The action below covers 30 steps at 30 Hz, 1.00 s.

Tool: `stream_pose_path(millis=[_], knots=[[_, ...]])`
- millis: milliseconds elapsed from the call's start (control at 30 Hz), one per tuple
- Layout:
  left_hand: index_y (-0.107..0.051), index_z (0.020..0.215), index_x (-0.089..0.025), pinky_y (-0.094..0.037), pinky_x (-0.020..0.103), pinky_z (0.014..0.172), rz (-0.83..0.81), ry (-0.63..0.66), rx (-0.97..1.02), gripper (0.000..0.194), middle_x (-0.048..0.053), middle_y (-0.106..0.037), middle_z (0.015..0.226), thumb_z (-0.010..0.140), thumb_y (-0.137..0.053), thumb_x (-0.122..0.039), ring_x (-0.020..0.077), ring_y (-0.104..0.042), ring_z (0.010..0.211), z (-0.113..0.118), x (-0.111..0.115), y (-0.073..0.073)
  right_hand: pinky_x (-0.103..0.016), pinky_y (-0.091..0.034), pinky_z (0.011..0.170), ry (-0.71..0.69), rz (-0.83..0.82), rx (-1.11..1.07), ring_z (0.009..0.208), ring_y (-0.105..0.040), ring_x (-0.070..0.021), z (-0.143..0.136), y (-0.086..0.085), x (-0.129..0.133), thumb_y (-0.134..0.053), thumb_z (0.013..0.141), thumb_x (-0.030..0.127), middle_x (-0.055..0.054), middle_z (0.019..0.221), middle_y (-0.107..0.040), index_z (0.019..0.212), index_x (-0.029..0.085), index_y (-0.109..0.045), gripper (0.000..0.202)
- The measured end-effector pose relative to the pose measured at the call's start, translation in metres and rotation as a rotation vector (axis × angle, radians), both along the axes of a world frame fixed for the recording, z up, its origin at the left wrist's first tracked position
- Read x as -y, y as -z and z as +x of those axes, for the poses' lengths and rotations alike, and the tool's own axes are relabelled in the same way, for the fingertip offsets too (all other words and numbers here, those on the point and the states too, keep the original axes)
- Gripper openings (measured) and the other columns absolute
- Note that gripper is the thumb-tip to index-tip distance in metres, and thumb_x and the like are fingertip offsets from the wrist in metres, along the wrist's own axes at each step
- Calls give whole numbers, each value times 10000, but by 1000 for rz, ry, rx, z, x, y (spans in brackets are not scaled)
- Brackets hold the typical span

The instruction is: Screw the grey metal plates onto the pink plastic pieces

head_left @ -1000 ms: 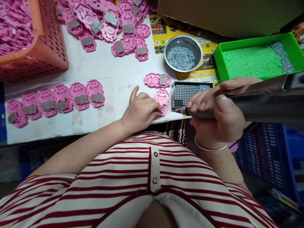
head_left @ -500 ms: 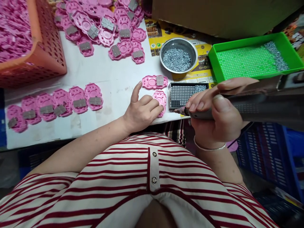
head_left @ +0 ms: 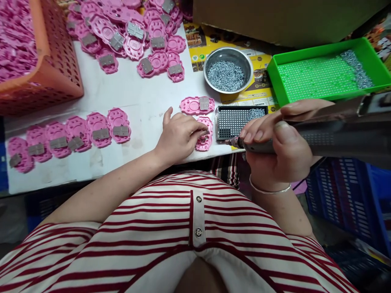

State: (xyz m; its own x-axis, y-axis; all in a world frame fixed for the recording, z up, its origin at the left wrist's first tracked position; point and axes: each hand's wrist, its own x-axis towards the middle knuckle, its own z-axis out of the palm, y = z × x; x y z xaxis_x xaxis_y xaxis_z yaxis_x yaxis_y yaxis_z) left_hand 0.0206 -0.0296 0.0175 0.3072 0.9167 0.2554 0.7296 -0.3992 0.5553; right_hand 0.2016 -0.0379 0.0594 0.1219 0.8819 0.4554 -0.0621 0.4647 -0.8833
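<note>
My left hand (head_left: 179, 136) is over the near pink plastic shell (head_left: 207, 144), its thumb and fingers pinched together at the shell's upper half. A thin greyish edge shows at the fingertips; what it belongs to is too small to make out. Small metallic spots show inside this shell. Just beyond lies another pink shell (head_left: 191, 106) with a grey metal plate (head_left: 204, 103) on its right end. My right hand (head_left: 279, 150) is wrapped round a dark electric screwdriver (head_left: 330, 134), held level. Its bit points left, close to the front edge of a small black screw tray (head_left: 230, 122).
A steel bowl of screws (head_left: 227, 75) and a green tray (head_left: 281, 87) stand beyond. Pink shells with plates (head_left: 100, 132) form a row at left; others lie piled (head_left: 134, 44) at the back. An orange basket (head_left: 61, 69) is far left, a cardboard box (head_left: 259, 20) behind.
My left hand has drawn its fingers into a pinch and shifted slightly, uncovering more of the near pink shell. The right hand and screwdriver have hardly moved.
</note>
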Motion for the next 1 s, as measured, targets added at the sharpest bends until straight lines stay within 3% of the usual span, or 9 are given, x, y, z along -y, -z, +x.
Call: stream_pose_path(millis=[133,267,333,467,733,833,1000], knots=[[-739,909,-245,-311,573,1096,-81,8,19,153,16,-717,890,919,-589,-274,218,-628,930,3,-3,-1,-261,-462,496,26,141,-79,467,-416,-96,0,-2,-2,-618,886,361,45,552,-386,653,253,-578,260],[-704,906,-239,-261,589,1144,15,66,-51,160,6,-699,898,927,-545,-237,214,-617,948,12,-8,-6,-220,-477,468,12,259,-168,445,-452,-69,7,-13,-5,-601,855,221,88,552,-485,859,317,-685,127],[-690,898,-244,-201,602,1181,114,110,-110,191,0,-680,884,940,-504,-222,207,-610,941,19,-13,-8,-207,-499,498,32,237,-194,470,-485,-53,12,-21,-5,-581,837,186,107,559,-514,915,311,-685,181],[-678,852,-265,-158,593,1215,252,229,-213,316,-8,-636,808,976,-396,-197,176,-590,854,32,-20,-7,-233,-516,536,119,143,-245,487,-506,-49,20,-31,-1,-544,824,125,125,541,-539,831,268,-631,167],[-701,921,-275,-222,614,1198,321,229,-237,326,-2,-620,771,985,-389,-209,165,-568,799,39,-20,-1,-189,-526,552,112,189,-231,498,-508,-27,24,-18,-2,-591,821,203,125,568,-517,878,298,-660,131],[-699,850,-290,-190,618,1208,256,227,-225,343,-3,-631,792,971,-391,-201,169,-567,811,38,-19,-2,-167,-506,505,113,283,-173,451,-465,-32,24,-17,-4,-572,828,182,113,534,-485,809,293,-642,133],[-698,859,-314,-126,639,1212,160,236,-190,335,-16,-643,814,965,-401,-204,176,-566,837,37,-19,-5,-190,-500,487,165,232,-212,447,-491,-46,23,-15,-4,-627,813,235,117,523,-472,882,303,-650,100]])
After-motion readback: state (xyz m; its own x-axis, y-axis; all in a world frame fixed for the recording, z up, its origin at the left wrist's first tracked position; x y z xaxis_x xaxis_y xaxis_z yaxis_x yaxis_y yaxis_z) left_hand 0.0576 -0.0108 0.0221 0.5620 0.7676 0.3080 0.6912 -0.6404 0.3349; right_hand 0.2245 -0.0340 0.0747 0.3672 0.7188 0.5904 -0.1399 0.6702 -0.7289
